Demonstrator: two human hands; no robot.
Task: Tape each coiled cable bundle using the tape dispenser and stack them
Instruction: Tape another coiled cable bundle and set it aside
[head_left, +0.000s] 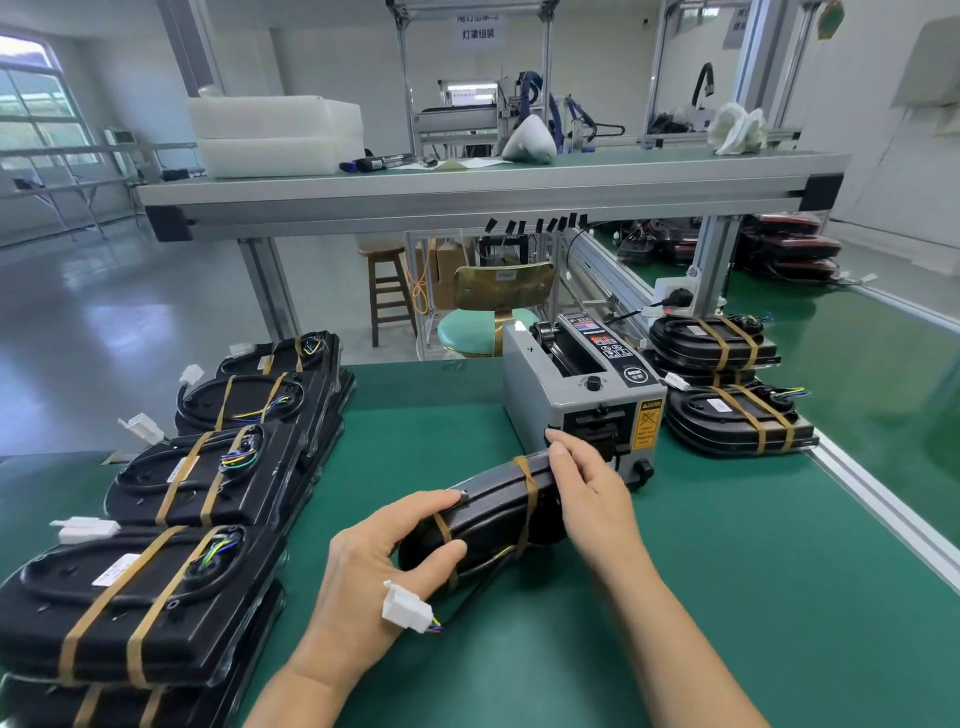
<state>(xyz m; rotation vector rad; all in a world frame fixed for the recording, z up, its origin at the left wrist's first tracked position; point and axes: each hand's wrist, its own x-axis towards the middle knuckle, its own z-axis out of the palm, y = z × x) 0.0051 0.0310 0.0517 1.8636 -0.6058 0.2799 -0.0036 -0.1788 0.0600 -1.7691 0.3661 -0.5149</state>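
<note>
A black cable bundle (493, 514) with two tan tape bands stands tilted on its edge in the middle of the green table. My left hand (384, 566) grips its near end, with the bundle's white connector (408, 613) dangling below my fingers. My right hand (592, 493) holds the far end, thumb pressing on the top edge beside the tape band. The grey tape dispenser (576, 395) stands just behind the bundle, its outlet facing me.
Stacks of taped black bundles (171, 483) line the left side of the table. Two more taped stacks (732, 395) sit right of the dispenser. An aluminium rail (883, 509) edges the table at right. A shelf (467, 192) spans overhead.
</note>
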